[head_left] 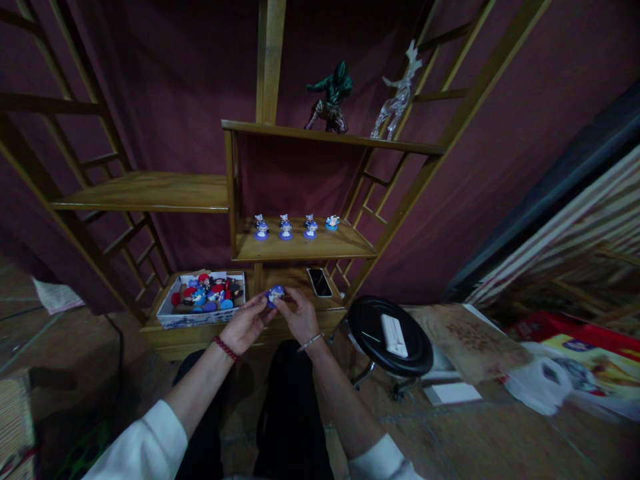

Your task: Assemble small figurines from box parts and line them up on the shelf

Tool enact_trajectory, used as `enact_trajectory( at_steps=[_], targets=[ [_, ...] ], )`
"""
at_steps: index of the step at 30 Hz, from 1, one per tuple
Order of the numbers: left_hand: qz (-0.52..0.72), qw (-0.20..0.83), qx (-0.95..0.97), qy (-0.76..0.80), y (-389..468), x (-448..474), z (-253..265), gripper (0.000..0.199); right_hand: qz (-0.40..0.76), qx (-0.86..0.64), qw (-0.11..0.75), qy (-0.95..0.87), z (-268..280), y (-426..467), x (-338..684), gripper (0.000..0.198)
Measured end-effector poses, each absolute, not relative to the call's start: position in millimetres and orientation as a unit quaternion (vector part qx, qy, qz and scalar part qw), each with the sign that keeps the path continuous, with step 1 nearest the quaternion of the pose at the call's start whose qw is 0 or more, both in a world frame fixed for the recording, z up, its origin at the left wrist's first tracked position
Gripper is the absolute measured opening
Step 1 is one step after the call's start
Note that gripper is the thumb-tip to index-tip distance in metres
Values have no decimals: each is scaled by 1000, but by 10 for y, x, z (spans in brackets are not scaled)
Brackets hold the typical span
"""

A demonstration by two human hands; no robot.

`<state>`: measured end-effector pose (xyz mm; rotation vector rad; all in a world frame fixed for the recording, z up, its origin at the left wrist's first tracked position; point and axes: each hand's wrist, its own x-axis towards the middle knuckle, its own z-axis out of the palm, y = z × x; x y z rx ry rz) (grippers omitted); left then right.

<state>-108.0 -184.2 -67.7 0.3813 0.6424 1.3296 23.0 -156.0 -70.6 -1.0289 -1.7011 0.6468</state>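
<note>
A small purple-and-white figurine [275,295] is held up between my two hands, in front of the lowest shelf. My left hand [247,323] pinches it from the left, my right hand [299,315] from the right. Just left of my hands, a white box [170,319] holds many loose figurines in red, blue and black. On the shelf above, several similar figurines stand in rows, among them a purple-based figurine [285,231] in front. A blue-based figurine [332,223] stands at the right end.
The wooden shelf unit [305,250] fills the space ahead. A phone [320,283] lies on the bottom shelf. A dark green statue [330,97] and a clear statue [397,97] stand on top. At right is a black stool [367,317] bearing a white object [394,335], beside plastic bags [540,383].
</note>
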Motion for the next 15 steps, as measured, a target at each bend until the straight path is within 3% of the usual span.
enact_trajectory(
  at_steps=[7,15],
  targets=[
    [593,720,191,305,-1776,-966,-641,14,332,-412,521,-670,-725,-1520,303,23],
    [573,708,222,347,-1639,-804,-587,13,329,-430,542,-643,-730,-1430,446,24]
  ],
)
